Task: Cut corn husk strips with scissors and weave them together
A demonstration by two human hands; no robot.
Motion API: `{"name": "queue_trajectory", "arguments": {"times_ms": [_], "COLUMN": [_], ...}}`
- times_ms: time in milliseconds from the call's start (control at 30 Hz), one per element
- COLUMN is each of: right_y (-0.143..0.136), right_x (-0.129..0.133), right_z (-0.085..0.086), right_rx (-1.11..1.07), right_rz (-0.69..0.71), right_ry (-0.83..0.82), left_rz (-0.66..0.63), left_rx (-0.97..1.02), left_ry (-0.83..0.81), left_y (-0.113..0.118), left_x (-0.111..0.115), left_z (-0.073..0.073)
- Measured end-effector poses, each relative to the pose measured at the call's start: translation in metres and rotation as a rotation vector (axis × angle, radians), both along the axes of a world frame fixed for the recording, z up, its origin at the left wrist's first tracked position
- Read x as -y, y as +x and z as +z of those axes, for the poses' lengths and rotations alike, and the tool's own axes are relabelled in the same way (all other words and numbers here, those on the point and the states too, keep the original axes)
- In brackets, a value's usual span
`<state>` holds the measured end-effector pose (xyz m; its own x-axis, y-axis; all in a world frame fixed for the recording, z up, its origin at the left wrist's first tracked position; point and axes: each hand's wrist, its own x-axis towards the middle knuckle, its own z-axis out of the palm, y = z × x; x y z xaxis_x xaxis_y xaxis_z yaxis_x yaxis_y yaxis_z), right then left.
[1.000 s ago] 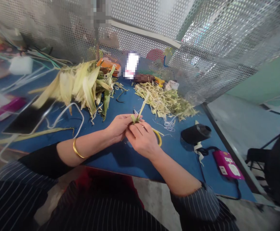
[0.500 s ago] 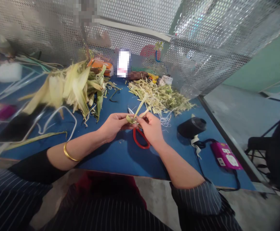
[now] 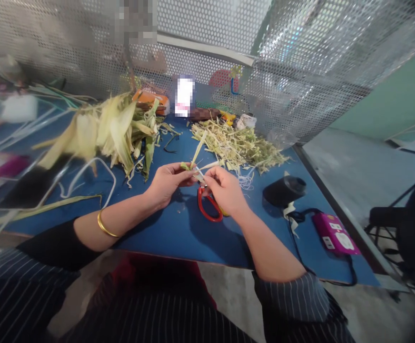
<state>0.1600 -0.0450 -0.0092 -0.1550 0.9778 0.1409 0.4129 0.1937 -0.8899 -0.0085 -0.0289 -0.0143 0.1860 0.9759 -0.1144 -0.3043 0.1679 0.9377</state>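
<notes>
"What's the left hand [image 3: 166,185] doing?"

"Pinching a husk strip [image 3: 198,151] between thumb and fingers, its tip pointing up, above the blue table [image 3: 168,228]."

"And the right hand [image 3: 229,193]?"

"Just beside it, fingers curled nearly together (what they grip, I can't tell), the red handle of the scissors [image 3: 212,219] showing below."

scissors handle [image 3: 212,219]: smooth, glossy plastic. husk strip [image 3: 198,150]: papery, matt. bangle [image 3: 103,227]: polished metal. perforated panel [image 3: 203,62]: shiny, metal-looking. tabletop [image 3: 164,233]: smooth, matt. socket block [image 3: 336,233]: smooth plastic.
</notes>
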Motion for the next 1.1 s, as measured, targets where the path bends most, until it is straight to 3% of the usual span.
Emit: {"name": "queue_trajectory", "arguments": {"times_ms": [133,233,400,500,700,833,1100], "right_y": [0.003,0.002,0.0,0.0,0.001,0.0,0.003], "right_x": [0.002,0.004,0.005,0.002,-0.003,-0.002,0.0], "right_z": [0.007,0.01,0.01,0.009,0.004,0.001,0.006], "right_rx": [0.001,0.122,0.516,0.604,0.702,0.715,0.66], "right_rz": [0.231,0.31,0.103,0.005,-0.033,-0.079,-0.112], "right_ry": [0.011,0.119,0.605,0.777,0.66,0.587,0.497], "left_rz": [0.048,0.05,-0.079,-0.216,-0.366,-0.401,-0.114], "left_rx": [-0.003,-0.045,-0.15,-0.195,-0.201,-0.162,-0.232], "left_ry": [-0.003,-0.034,-0.06,-0.04,0.023,0.019,-0.001], "left_y": [-0.004,-0.003,-0.001,-0.002,-0.006,-0.004,0.0], "left_x": [-0.006,-0.004,0.002,0.003,0.002,0.006,0.007], "left_z": [-0.001,0.0,0.001,-0.002,-0.003,0.002,0.0]}}
